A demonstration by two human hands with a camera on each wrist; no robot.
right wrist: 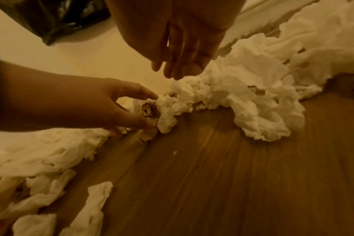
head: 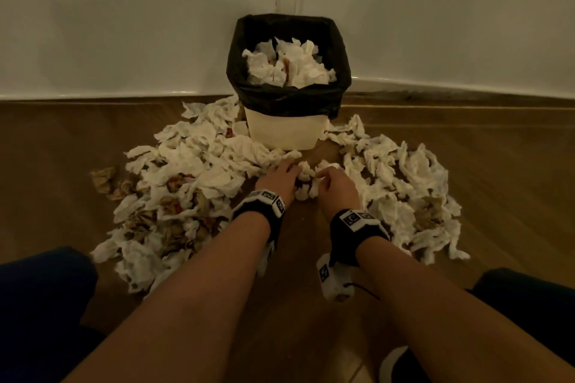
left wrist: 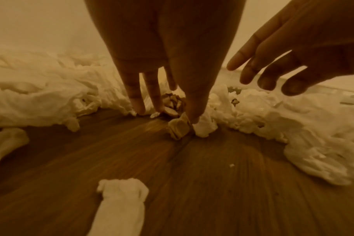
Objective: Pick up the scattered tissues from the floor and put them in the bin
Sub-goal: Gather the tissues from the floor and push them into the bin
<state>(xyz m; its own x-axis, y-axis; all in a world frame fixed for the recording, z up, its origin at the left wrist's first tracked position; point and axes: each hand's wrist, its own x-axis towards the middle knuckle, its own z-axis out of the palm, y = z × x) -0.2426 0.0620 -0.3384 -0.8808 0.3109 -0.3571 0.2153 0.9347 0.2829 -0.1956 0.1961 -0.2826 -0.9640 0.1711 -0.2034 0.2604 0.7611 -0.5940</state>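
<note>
A white bin (head: 286,134) with a black liner stands against the wall, heaped with tissues (head: 289,65). Crumpled white and brown tissues lie in a left pile (head: 193,171) and a right pile (head: 404,183). A small clump (head: 306,176) lies between my hands in front of the bin. My left hand (head: 281,172) (left wrist: 166,111) (right wrist: 152,110) reaches down with straight fingers, thumb and fingertips either side of a brown-stained wad (left wrist: 178,129), touching it. My right hand (head: 326,179) (right wrist: 176,71) (left wrist: 263,79) hovers just above the white clump (right wrist: 192,89), fingers relaxed and holding nothing.
Wooden floor (head: 513,165) runs to a white wall with a skirting board (head: 93,93). A loose tissue (left wrist: 121,204) lies nearer to me on bare floor. My knees in dark cloth (head: 40,305) sit at both lower corners.
</note>
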